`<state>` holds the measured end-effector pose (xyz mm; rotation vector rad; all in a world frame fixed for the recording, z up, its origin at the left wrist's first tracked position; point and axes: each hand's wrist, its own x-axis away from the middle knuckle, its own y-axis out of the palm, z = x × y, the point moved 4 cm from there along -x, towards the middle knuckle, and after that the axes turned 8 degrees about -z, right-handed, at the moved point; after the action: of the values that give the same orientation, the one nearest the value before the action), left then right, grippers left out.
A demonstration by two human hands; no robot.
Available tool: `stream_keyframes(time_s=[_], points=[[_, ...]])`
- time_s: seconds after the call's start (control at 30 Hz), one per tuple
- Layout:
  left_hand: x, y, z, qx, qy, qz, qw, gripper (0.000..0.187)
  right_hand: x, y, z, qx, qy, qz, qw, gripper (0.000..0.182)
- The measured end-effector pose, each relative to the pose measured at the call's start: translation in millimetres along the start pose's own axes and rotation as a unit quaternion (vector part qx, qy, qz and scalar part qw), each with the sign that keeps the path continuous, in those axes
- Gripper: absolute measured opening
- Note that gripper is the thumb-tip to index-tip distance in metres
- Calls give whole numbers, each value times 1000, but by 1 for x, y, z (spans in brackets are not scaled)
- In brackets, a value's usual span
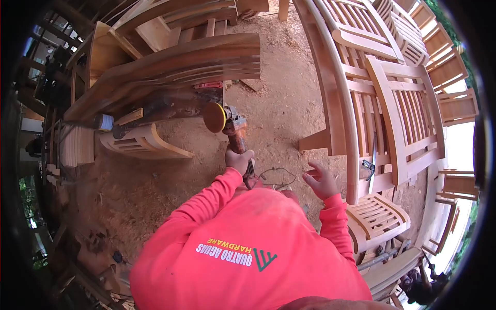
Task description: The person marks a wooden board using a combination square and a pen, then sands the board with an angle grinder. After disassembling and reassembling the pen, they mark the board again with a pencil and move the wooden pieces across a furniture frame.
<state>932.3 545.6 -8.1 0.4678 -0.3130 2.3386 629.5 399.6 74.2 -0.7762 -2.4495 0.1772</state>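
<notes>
My left hand [239, 159] is wrapped round the body of an angle grinder [237, 135], held out in front of my chest. A round sanding disc [214, 117] with a yellow rim is fitted on its head and faces left. The disc is apart from any wood. A cord [279, 174] loops near the tool's rear end. To the right, my right hand [321, 181] is raised with its fingers apart and slightly bent, holding nothing. It is nearest to a wooden bench frame [352, 129] on that side.
Curved wooden boards [170, 64] are stacked at the left, beside a slatted chair back [144, 142] on the dusty ground [281, 77]. A clamp [369, 165] sits on the right-hand bench frame. Another slatted piece [377, 219] lies lower right. A person [426, 287] is partly visible there.
</notes>
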Motion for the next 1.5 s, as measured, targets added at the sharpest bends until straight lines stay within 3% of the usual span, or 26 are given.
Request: stream_keyframes(time_s=[0.07,0.13,0.2,0.3,0.53,0.67,0.73,0.77,0.87,0.97,1.03,1.07,1.1,1.17,1.2,1.23,1.37,1.5], points=[[-27,-43,14,48,-8,109,993,50,-20,28,-9,46,15,-5,999,58],[-78,-83,-10,60,-13,198,978,57,-36,55,-27,116,37,-31,992,59],[-109,-106,-1,52,-62,251,965,65,-47,76,-40,133,37,-62,988,59],[-158,-124,0,-46,-117,332,935,74,-59,85,-64,161,44,-60,984,58],[-237,-108,13,155,-233,326,903,84,-30,59,-45,160,105,24,981,57],[-274,-92,14,266,-152,181,935,58,3,47,-28,161,132,65,976,58],[-263,-83,36,301,-135,218,919,53,24,42,-16,158,144,95,972,58],[-290,-88,15,332,-139,206,910,54,31,42,-9,156,147,106,971,57],[-322,-105,10,144,-189,180,955,52,52,49,11,146,170,140,964,54],[-339,-109,19,-85,-220,150,960,50,70,61,25,130,194,172,957,54],[-346,-115,23,-356,-244,95,897,49,74,70,37,123,197,184,955,55],[-352,-118,24,-560,-254,31,788,49,76,75,47,122,198,187,954,55],[-355,-117,22,-735,-243,-38,632,48,79,78,53,123,199,188,954,55],[-359,-115,15,-858,-227,-150,435,48,86,81,55,123,228,183,948,53],[-361,-116,11,-878,-228,-190,376,47,89,82,53,123,241,180,946,51],[-355,-118,16,-889,-216,-204,349,47,92,82,51,105,248,192,944,50],[-332,-105,26,-891,-201,-225,340,44,102,80,53,62,264,220,937,46],[-317,-90,40,-883,-194,-216,370,41,95,82,76,84,282,222,930,47]])
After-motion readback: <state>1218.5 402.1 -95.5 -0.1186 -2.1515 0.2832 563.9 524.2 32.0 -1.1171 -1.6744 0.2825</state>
